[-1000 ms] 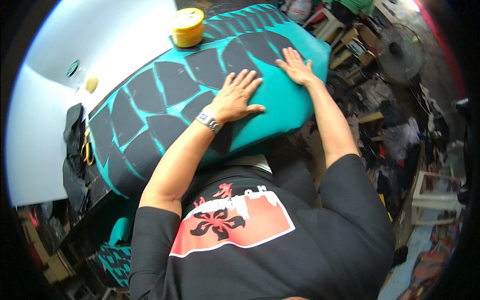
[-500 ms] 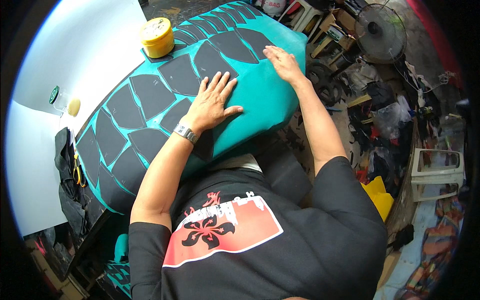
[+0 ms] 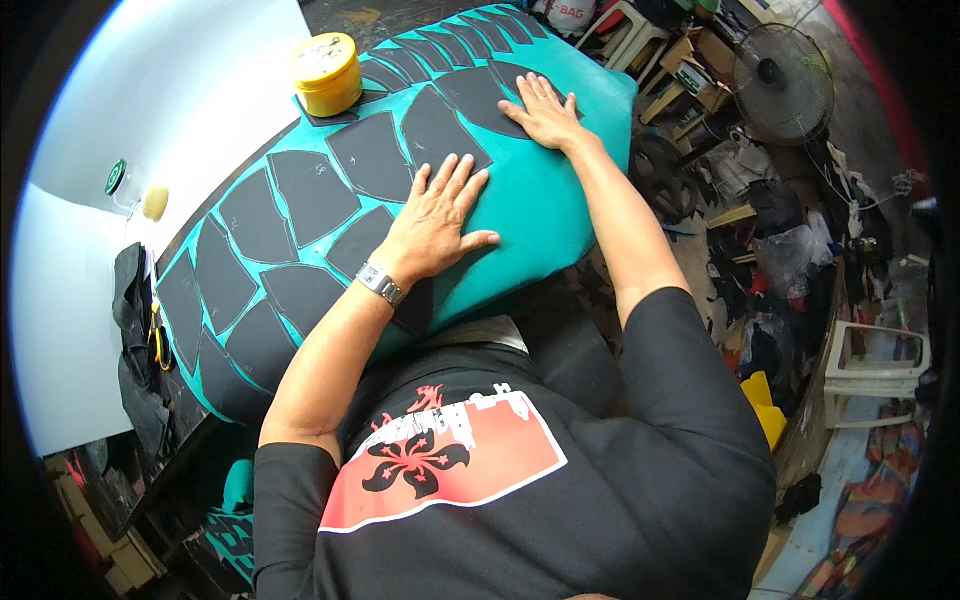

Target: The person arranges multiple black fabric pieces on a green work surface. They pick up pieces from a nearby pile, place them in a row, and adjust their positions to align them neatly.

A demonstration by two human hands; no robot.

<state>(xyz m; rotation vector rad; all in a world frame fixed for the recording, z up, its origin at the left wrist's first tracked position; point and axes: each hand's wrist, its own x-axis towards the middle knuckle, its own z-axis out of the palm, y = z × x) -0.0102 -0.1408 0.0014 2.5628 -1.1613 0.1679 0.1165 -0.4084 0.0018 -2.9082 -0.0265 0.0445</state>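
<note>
A teal sheet of material [image 3: 540, 205] covers the table and droops over its near edge. Dark cut panels [image 3: 310, 200] lie on it in rows, some bearing light hand-drawn marks. My left hand [image 3: 432, 222], with a watch at the wrist, rests flat on the sheet, fingers spread beside the panels. Farther off to the right, my right hand [image 3: 545, 115] lies palm down, its fingers over a dark panel [image 3: 487, 98] near the sheet's right end. Neither hand grips anything. A yellow lidded tub [image 3: 327, 76] stands at the sheet's far edge.
Scissors [image 3: 160, 340] with yellow-and-black handles and dark scraps [image 3: 132, 300] lie at the table's left edge. A standing fan [image 3: 782, 85], a white plastic stool [image 3: 876, 370] and plastic bags [image 3: 790, 250] crowd the floor on the right.
My right hand has turned from edge-on to palm down and settled on the dark panel. My left hand stays spread on the sheet. The whole view has shifted slightly.
</note>
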